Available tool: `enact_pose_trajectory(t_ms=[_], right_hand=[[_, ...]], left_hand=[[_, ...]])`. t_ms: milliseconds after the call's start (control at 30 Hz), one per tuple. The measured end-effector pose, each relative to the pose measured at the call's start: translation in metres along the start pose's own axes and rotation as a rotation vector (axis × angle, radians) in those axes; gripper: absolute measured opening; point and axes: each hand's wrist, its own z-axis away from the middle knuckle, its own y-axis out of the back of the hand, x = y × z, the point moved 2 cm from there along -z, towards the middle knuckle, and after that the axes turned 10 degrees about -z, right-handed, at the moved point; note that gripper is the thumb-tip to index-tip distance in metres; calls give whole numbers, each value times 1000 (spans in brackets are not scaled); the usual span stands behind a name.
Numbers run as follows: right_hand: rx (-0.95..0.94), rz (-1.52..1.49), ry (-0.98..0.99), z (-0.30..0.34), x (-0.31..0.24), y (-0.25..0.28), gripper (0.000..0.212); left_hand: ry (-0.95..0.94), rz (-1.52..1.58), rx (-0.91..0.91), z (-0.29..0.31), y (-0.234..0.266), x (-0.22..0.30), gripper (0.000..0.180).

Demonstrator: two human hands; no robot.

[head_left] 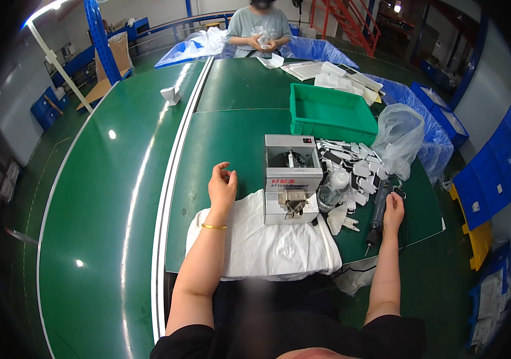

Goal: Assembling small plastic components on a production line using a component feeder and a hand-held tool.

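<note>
My left hand (pixel 222 188) hovers over the green table beside the grey screw-feeder machine (pixel 293 182), fingers loosely curled and apart, with nothing seen in it. A gold bangle circles that wrist. My right hand (pixel 394 212) is just right of a black electric screwdriver (pixel 378 212), which slants with its bit toward me. Its fingers are drawn together; what they hold, if anything, is too small to make out. Left of the screwdriver lie a heap of small white and dark plastic parts (pixel 360 170), a clear bottle with a white top (pixel 331 190) and a whitish glove (pixel 340 220).
A white cloth (pixel 267 251) lies under the machine at the table's near edge. Behind the machine sits a green bin (pixel 333 125), with a clear plastic bag (pixel 400 140) to its right. A white strip (pixel 175 161) runs along the table. Across it, another person (pixel 259 30) handles something clear.
</note>
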Motion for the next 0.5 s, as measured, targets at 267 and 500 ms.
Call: enact_pose_trajectory(t_ms=[267, 500], right_hand=[[0, -9, 5, 0, -1, 0, 32], [-1, -2, -3, 1, -2, -1, 32]], left_hand=[[3, -23, -12, 0, 0, 2, 28], [-8, -19, -12, 0, 0, 1, 28]])
